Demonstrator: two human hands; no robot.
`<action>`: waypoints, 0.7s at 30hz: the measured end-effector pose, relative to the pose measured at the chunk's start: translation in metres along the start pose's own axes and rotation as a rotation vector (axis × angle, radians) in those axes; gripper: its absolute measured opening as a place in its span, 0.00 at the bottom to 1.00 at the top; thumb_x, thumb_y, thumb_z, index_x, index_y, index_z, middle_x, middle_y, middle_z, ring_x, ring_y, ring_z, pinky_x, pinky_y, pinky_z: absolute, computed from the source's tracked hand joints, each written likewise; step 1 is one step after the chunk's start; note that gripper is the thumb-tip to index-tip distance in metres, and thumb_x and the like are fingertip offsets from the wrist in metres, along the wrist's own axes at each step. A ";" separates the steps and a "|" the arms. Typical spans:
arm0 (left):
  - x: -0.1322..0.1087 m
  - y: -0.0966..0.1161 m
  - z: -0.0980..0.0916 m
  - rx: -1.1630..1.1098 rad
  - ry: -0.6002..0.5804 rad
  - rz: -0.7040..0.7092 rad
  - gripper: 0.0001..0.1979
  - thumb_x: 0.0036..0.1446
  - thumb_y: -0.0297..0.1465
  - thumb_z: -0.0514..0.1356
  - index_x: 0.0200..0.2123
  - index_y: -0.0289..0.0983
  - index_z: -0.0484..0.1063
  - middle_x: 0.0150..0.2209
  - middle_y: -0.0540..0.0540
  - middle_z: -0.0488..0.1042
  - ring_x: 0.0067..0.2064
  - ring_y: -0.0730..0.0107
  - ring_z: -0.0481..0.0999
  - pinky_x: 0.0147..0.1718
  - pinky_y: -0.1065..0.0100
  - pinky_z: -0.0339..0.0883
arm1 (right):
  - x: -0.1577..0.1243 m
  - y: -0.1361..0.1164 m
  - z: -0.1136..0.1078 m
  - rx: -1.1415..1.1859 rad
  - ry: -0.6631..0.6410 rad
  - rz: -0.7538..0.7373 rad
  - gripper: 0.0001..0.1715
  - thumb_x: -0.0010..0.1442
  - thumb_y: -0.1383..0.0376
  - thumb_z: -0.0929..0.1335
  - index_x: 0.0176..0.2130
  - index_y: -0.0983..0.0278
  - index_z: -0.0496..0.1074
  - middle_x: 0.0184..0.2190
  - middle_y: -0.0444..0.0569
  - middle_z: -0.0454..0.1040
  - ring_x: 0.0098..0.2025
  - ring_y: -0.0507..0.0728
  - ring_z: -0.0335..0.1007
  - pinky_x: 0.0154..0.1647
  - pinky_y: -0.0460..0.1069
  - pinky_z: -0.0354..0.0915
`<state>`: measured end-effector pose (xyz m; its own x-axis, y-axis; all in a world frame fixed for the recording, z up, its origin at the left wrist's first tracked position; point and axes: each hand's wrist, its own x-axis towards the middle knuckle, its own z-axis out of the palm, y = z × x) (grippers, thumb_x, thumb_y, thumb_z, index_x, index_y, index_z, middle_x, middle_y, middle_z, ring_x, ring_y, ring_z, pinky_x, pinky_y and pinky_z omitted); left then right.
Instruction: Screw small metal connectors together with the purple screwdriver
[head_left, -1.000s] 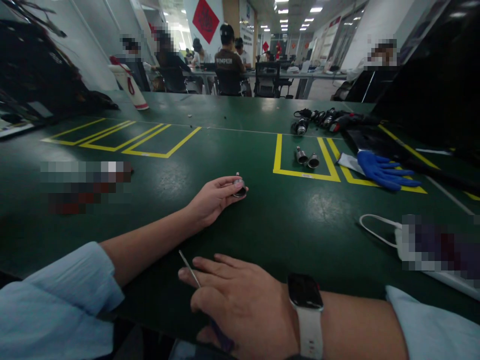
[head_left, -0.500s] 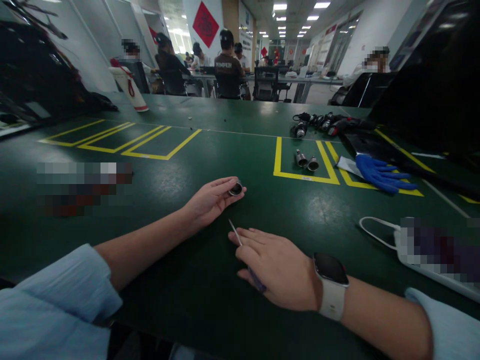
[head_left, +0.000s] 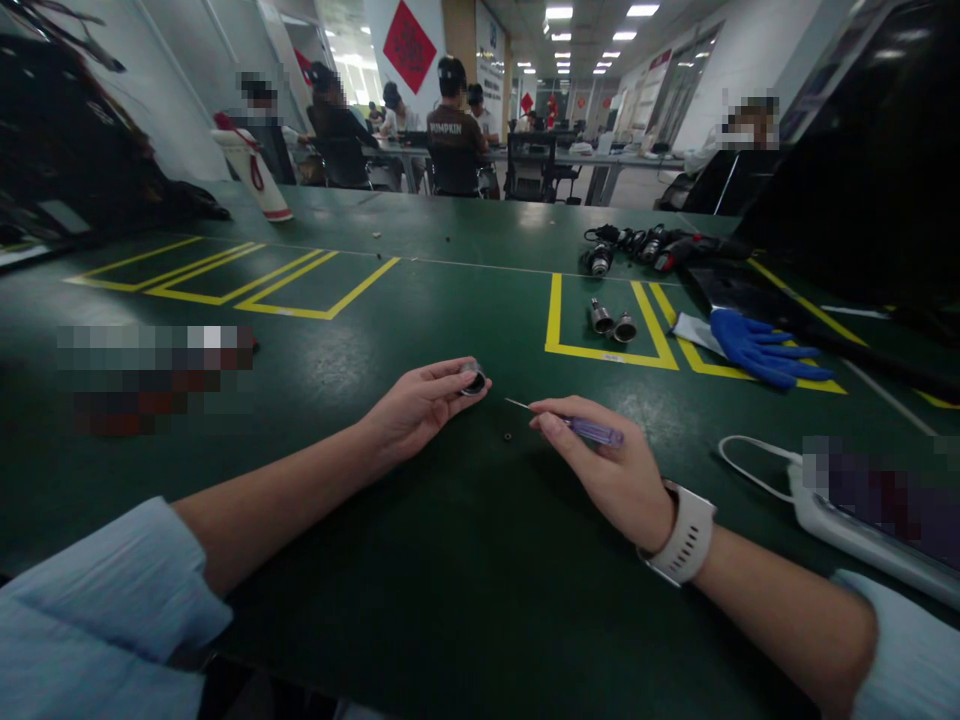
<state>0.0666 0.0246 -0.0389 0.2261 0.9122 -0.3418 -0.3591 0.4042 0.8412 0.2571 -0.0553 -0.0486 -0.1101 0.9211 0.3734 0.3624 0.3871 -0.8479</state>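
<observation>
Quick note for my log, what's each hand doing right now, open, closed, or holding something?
Left hand: fingers closed on a small metal cup-shaped part.
Right hand: fingers closed on a purple-handled screwdriver.

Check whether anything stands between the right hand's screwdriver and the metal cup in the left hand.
Only fingertips of the left hand, showing past the metal cup on the side facing the screwdriver; a small ring lies on the table, nearer the wearer.

Two fittings (head_left: 624,328) lie on the table (head_left: 420,600), behind the screwdriver (head_left: 594,432), left of a glove (head_left: 765,350).
</observation>
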 end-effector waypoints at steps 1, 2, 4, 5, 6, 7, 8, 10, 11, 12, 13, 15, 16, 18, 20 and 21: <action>-0.001 0.000 0.000 0.002 -0.002 0.002 0.12 0.53 0.13 0.55 0.40 0.26 0.73 0.37 0.38 0.77 0.39 0.67 0.79 0.40 0.73 0.75 | 0.001 -0.001 -0.001 0.010 0.037 0.022 0.11 0.61 0.62 0.65 0.37 0.64 0.74 0.32 0.49 0.77 0.35 0.56 0.75 0.37 0.52 0.71; -0.001 0.000 0.001 0.005 -0.002 0.006 0.13 0.53 0.12 0.55 0.40 0.25 0.73 0.38 0.37 0.77 0.39 0.67 0.78 0.41 0.73 0.75 | 0.001 -0.002 -0.001 0.009 0.064 0.049 0.12 0.61 0.61 0.65 0.33 0.65 0.75 0.29 0.48 0.77 0.33 0.55 0.74 0.35 0.52 0.70; -0.003 0.001 0.001 0.016 -0.001 0.011 0.15 0.52 0.11 0.54 0.42 0.25 0.71 0.38 0.37 0.76 0.40 0.66 0.79 0.40 0.73 0.75 | 0.002 -0.003 -0.001 -0.001 0.089 0.098 0.14 0.60 0.61 0.65 0.29 0.66 0.75 0.25 0.48 0.76 0.29 0.55 0.74 0.31 0.51 0.69; -0.004 0.001 0.002 0.021 -0.002 0.010 0.16 0.51 0.11 0.54 0.43 0.25 0.71 0.39 0.37 0.76 0.40 0.66 0.79 0.40 0.73 0.75 | 0.002 -0.004 -0.001 -0.006 0.088 0.113 0.15 0.60 0.61 0.65 0.28 0.66 0.74 0.24 0.48 0.76 0.28 0.54 0.73 0.29 0.50 0.69; -0.004 0.001 0.002 0.028 -0.007 0.008 0.17 0.51 0.11 0.53 0.44 0.25 0.70 0.39 0.37 0.76 0.40 0.66 0.79 0.40 0.73 0.75 | 0.002 -0.004 -0.001 -0.013 0.085 0.119 0.15 0.60 0.62 0.65 0.28 0.66 0.75 0.24 0.48 0.76 0.27 0.54 0.73 0.28 0.50 0.68; -0.005 0.001 0.002 0.034 -0.012 0.006 0.18 0.51 0.10 0.53 0.45 0.25 0.70 0.39 0.37 0.76 0.40 0.66 0.79 0.40 0.73 0.75 | 0.001 -0.004 0.000 -0.021 0.082 0.118 0.15 0.60 0.62 0.65 0.28 0.66 0.75 0.24 0.47 0.76 0.27 0.54 0.73 0.28 0.49 0.68; -0.005 0.001 0.002 0.039 -0.019 0.004 0.19 0.51 0.10 0.53 0.46 0.25 0.69 0.40 0.37 0.76 0.40 0.66 0.78 0.40 0.73 0.75 | 0.001 -0.005 0.000 -0.029 0.080 0.112 0.15 0.60 0.62 0.65 0.27 0.66 0.75 0.24 0.47 0.76 0.27 0.54 0.73 0.28 0.49 0.67; -0.006 0.001 0.002 0.045 -0.031 0.000 0.19 0.51 0.11 0.53 0.47 0.25 0.69 0.40 0.36 0.76 0.41 0.66 0.78 0.41 0.73 0.74 | 0.001 -0.004 0.001 -0.040 0.084 0.101 0.14 0.60 0.63 0.65 0.27 0.66 0.75 0.24 0.47 0.76 0.27 0.53 0.73 0.28 0.48 0.67; -0.006 0.000 0.002 0.047 -0.037 -0.002 0.20 0.51 0.11 0.53 0.47 0.25 0.69 0.40 0.37 0.76 0.41 0.66 0.78 0.41 0.73 0.74 | 0.001 -0.004 0.002 -0.041 0.086 0.097 0.14 0.60 0.63 0.65 0.27 0.66 0.75 0.24 0.47 0.76 0.27 0.53 0.73 0.29 0.48 0.67; -0.006 0.000 0.001 0.049 -0.041 -0.001 0.20 0.51 0.11 0.53 0.47 0.25 0.69 0.41 0.37 0.76 0.41 0.66 0.78 0.42 0.73 0.74 | 0.001 -0.003 0.002 -0.042 0.086 0.093 0.14 0.60 0.63 0.65 0.28 0.67 0.75 0.24 0.47 0.76 0.27 0.53 0.73 0.29 0.48 0.67; -0.005 0.000 0.001 0.049 -0.045 0.000 0.20 0.50 0.11 0.53 0.46 0.25 0.69 0.41 0.37 0.76 0.41 0.66 0.78 0.42 0.72 0.74 | 0.001 -0.003 0.002 -0.045 0.081 0.089 0.14 0.60 0.63 0.65 0.28 0.67 0.74 0.24 0.47 0.76 0.28 0.53 0.73 0.29 0.48 0.67; -0.005 -0.001 0.000 0.049 -0.049 0.007 0.20 0.50 0.11 0.54 0.46 0.26 0.70 0.40 0.37 0.76 0.41 0.67 0.78 0.42 0.72 0.74 | 0.001 -0.002 0.002 -0.054 0.056 0.084 0.13 0.61 0.63 0.65 0.28 0.67 0.74 0.25 0.47 0.76 0.28 0.52 0.73 0.29 0.47 0.67; -0.005 -0.001 0.000 0.049 -0.051 0.009 0.20 0.50 0.11 0.54 0.46 0.26 0.70 0.40 0.37 0.76 0.41 0.67 0.78 0.43 0.72 0.74 | 0.001 -0.003 0.002 -0.065 0.039 0.081 0.14 0.61 0.63 0.64 0.28 0.67 0.74 0.25 0.47 0.75 0.28 0.53 0.73 0.28 0.47 0.67; -0.005 -0.001 0.000 0.052 -0.049 0.010 0.20 0.49 0.10 0.54 0.47 0.26 0.69 0.41 0.37 0.76 0.41 0.66 0.78 0.43 0.72 0.73 | 0.001 -0.005 0.001 -0.104 0.011 0.071 0.14 0.61 0.63 0.64 0.29 0.66 0.74 0.25 0.47 0.75 0.27 0.53 0.72 0.28 0.48 0.67; -0.006 -0.001 0.001 0.063 -0.044 0.008 0.22 0.49 0.10 0.54 0.48 0.26 0.69 0.41 0.37 0.76 0.41 0.66 0.78 0.43 0.72 0.73 | 0.002 -0.009 -0.001 -0.165 0.000 0.050 0.15 0.61 0.63 0.63 0.27 0.66 0.73 0.24 0.46 0.75 0.26 0.53 0.71 0.27 0.48 0.65; -0.006 -0.001 0.001 0.069 -0.042 0.006 0.23 0.48 0.09 0.54 0.48 0.26 0.68 0.41 0.37 0.76 0.41 0.66 0.78 0.43 0.72 0.73 | 0.003 -0.011 -0.002 -0.202 -0.001 0.039 0.16 0.62 0.63 0.63 0.26 0.66 0.73 0.23 0.46 0.74 0.25 0.52 0.71 0.26 0.48 0.64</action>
<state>0.0664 0.0186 -0.0375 0.2625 0.9103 -0.3200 -0.2980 0.3919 0.8704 0.2546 -0.0573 -0.0376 -0.0931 0.9353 0.3414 0.5445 0.3349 -0.7690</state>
